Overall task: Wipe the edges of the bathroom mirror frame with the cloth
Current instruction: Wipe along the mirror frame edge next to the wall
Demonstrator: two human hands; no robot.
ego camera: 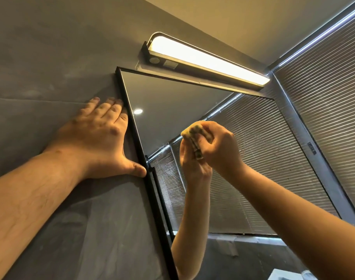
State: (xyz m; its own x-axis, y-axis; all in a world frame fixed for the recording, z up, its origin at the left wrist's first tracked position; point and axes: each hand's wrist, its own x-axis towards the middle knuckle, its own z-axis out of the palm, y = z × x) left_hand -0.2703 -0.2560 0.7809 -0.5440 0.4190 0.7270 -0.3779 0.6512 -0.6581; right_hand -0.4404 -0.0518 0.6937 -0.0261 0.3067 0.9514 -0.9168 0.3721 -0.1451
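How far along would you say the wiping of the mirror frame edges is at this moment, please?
Nothing on the frame reads as clearly wiped; smears show on the mirror glass. In hand: the right hand grips the bunched cloth against the glass, off the frame, while the left hand lies flat on the wall beside the left edge. Left: seemingly all the visible edges.

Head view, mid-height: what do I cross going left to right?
Grey wall → left hand flat on the wall → black mirror frame left edge → mirror glass → right hand gripping the cloth → window blinds.
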